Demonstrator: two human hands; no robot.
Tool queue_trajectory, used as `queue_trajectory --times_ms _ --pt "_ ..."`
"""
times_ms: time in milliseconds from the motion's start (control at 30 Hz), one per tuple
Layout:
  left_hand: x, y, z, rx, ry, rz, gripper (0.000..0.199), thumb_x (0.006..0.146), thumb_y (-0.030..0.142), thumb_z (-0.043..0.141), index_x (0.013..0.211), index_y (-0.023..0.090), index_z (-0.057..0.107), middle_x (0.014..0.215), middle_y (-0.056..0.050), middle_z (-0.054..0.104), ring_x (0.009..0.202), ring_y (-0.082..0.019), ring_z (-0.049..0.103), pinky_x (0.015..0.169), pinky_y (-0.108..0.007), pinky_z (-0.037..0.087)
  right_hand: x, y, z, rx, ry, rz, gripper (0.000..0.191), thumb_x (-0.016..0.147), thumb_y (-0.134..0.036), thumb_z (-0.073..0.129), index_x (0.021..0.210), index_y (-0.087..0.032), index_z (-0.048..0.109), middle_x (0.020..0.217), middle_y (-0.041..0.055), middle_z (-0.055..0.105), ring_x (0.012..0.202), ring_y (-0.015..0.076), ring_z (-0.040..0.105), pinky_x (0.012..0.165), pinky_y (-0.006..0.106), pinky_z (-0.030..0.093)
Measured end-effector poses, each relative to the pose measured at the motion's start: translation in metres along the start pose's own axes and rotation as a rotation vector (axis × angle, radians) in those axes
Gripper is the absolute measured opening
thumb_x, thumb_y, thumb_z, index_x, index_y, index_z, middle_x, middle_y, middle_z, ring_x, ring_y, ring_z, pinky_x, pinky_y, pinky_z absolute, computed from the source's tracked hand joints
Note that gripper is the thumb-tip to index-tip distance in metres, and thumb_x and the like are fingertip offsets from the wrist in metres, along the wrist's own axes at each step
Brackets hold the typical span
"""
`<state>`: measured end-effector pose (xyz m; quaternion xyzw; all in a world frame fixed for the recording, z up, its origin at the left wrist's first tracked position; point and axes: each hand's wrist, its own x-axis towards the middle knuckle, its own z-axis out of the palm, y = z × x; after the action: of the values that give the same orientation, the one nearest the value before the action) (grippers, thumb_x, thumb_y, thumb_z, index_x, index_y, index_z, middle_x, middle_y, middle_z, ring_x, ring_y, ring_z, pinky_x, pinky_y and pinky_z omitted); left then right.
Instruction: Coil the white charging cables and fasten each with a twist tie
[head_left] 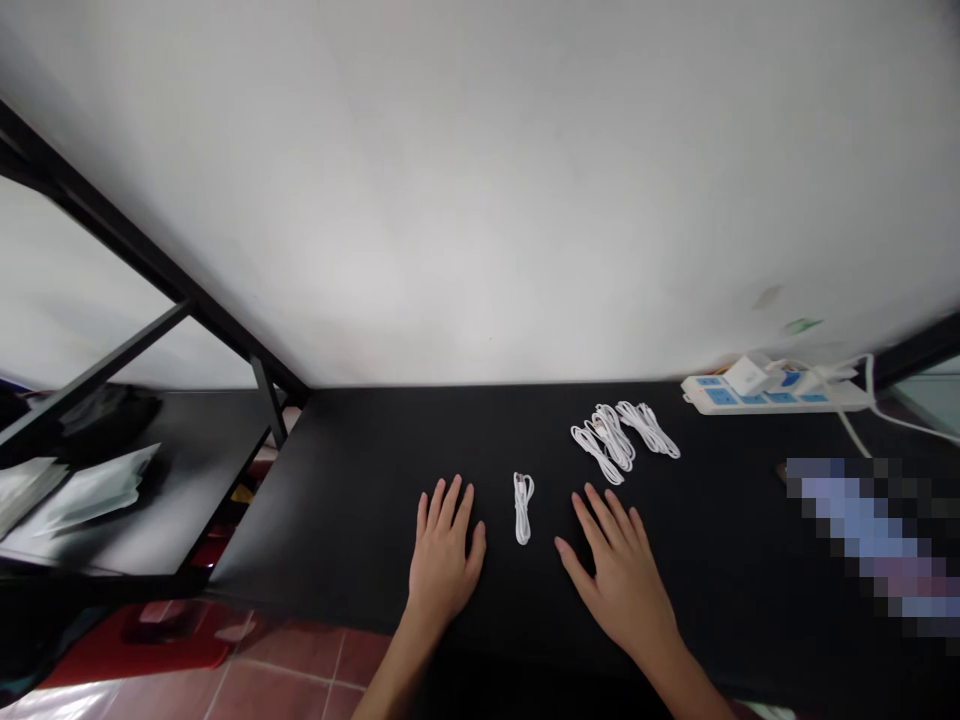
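One white charging cable [523,510], folded into a bundle, lies on the black table between my hands. My left hand [444,562] rests flat to its left, fingers stretched out and thumb apart. On the other side my right hand [621,575] also lies flat with its fingers spread. Neither hand touches the cable. Several more white cables [615,440] are bundled in a small group beyond my right hand, close together on the tabletop.
A white power strip [720,396] with blue sockets and plugged-in adapters stands against the wall at the back right. A pixelated area covers something at the right. Left of the black table [360,450], past a metal frame, clear plastic bags [97,492] lie on another surface.
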<state>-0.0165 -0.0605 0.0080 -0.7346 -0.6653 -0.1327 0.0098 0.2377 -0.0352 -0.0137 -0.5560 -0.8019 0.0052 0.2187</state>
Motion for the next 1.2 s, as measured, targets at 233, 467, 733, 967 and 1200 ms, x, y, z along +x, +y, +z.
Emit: queue_trajectory --times_ms 233,467,733,967,1200 --pt "0.0001 0.0000 0.0000 -0.002 0.004 0.006 0.054 0.100 0.026 0.045 0.153 0.021 0.040 0.160 -0.009 0.040 0.150 -0.032 0.032 0.119 -0.060 0.033 -0.0010 0.0008 0.0017 0.006 -0.008 0.010 0.062 0.100 -0.052 0.043 0.150 -0.016 0.045 0.157 0.0147 0.043 0.147 0.0384 0.034 0.116 0.062 0.032" --pt "-0.0001 -0.0002 0.0003 -0.001 0.003 0.007 0.053 0.100 0.026 0.045 0.153 0.021 0.041 0.160 -0.009 0.040 0.149 -0.032 0.033 0.119 -0.060 0.033 -0.0006 0.0004 0.0008 -0.009 -0.019 0.009 0.063 0.100 -0.053 0.043 0.149 -0.012 0.047 0.157 0.0158 0.043 0.147 0.0385 0.034 0.117 0.062 0.031" --pt "-0.0002 -0.0010 0.0016 0.003 0.014 0.011 0.054 0.100 0.027 0.045 0.153 0.022 0.041 0.160 -0.009 0.041 0.149 -0.032 0.033 0.119 -0.059 0.033 -0.0011 0.0013 0.0008 -0.008 -0.008 0.001 0.063 0.100 -0.053 0.043 0.148 -0.013 0.047 0.156 0.0157 0.043 0.147 0.0384 0.034 0.116 0.062 0.032" --pt "-0.0003 -0.0010 0.0021 0.002 0.007 0.005 0.053 0.100 0.027 0.044 0.153 0.022 0.040 0.161 -0.008 0.039 0.150 -0.032 0.032 0.120 -0.059 0.033 -0.0003 0.0004 0.0009 -0.012 0.000 0.001 0.062 0.100 -0.052 0.043 0.149 -0.014 0.047 0.157 0.0149 0.043 0.146 0.0385 0.035 0.116 0.061 0.032" --pt "-0.0001 0.0002 -0.0004 0.002 -0.005 0.003 0.053 0.100 0.027 0.044 0.153 0.021 0.040 0.161 -0.008 0.038 0.150 -0.031 0.031 0.120 -0.058 0.032 -0.0001 0.0008 0.0010 -0.019 -0.009 -0.003 0.062 0.100 -0.053 0.044 0.148 -0.012 0.048 0.157 0.0157 0.043 0.146 0.0386 0.035 0.116 0.061 0.032"
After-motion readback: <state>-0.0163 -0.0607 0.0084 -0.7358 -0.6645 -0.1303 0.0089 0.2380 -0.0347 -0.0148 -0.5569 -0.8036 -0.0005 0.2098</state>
